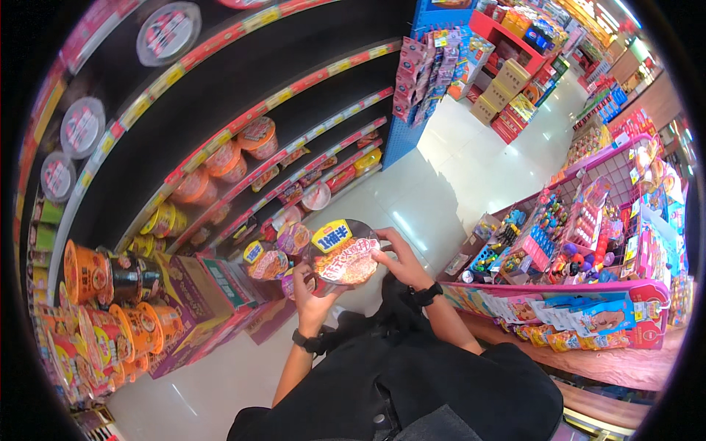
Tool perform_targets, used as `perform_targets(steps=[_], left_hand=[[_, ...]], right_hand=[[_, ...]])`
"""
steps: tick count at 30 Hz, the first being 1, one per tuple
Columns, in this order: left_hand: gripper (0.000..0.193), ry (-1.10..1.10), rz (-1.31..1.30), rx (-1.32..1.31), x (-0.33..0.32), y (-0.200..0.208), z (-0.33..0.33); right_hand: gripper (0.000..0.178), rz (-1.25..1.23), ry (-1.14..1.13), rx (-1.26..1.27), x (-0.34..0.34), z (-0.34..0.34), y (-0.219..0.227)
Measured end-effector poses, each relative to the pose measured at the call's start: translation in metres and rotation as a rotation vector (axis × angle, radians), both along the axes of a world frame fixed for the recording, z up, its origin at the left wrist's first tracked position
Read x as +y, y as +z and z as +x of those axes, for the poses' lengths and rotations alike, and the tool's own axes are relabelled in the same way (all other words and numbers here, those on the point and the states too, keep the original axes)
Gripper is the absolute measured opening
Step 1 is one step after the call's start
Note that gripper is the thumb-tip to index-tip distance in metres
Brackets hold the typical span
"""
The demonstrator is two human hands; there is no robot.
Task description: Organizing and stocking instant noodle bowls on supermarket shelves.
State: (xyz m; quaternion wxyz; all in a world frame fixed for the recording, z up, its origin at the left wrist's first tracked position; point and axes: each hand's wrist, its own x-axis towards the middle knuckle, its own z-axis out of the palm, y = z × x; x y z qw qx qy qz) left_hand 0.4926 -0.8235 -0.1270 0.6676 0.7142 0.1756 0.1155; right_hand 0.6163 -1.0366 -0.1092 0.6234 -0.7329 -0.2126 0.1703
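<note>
A round instant noodle bowl [343, 257] is held up in front of my body, its dark lid facing me with a yellow label and a food picture. My left hand [312, 292] grips its lower left rim. On the right side, my right hand [401, 257] has its fingers closed around the edge, the thumb lying on the lid. Just left of it is another noodle bowl [265, 262] with a similar yellow label. Purple noodle bowls [293, 239] sit close behind, partly covered by the held one.
Long dark shelves [243, 81] rise on the left, carrying orange noodle tubs [257, 137]. More tubs [137, 329] stand by a purple carton [193, 301] at lower left. To the right is a pink-edged display bin [647, 290] of small goods. Stacked cartons [504, 92] stand farther down the aisle.
</note>
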Motion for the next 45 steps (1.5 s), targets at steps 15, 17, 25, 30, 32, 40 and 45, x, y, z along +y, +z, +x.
perform_targets(steps=[15, 17, 25, 30, 32, 40, 45], left_hand=[[0.093, 0.049, 0.024, -0.019, -0.102, 0.028, 0.162], [0.088, 0.135, -0.152, -0.132, -0.121, 0.039, 0.183], [0.091, 0.133, 0.004, -0.23, -0.12, 0.043, 0.25], [0.103, 0.057, -0.109, -0.314, -0.114, 0.045, 0.305], [0.107, 0.072, -0.062, -0.282, -0.116, 0.047, 0.331], [0.112, -0.037, -0.014, -0.281, -0.092, 0.064, 0.422], [0.111, -0.06, -0.039, -0.36, -0.074, 0.078, 0.471]], right_hand=[[0.084, 0.091, 0.175, -0.119, -0.091, 0.192, 0.028], [0.078, 0.109, 0.151, -0.167, -0.099, 0.212, 0.044], [0.067, 0.275, 0.02, 0.07, -0.112, 0.261, 0.048], [0.058, 0.224, -0.017, 0.039, -0.115, 0.299, 0.057], [0.059, 0.184, -0.021, 0.001, -0.118, 0.324, 0.057], [0.062, -0.064, 0.07, -0.223, -0.111, 0.41, 0.104], [0.065, -0.067, -0.029, -0.268, -0.092, 0.438, 0.117]])
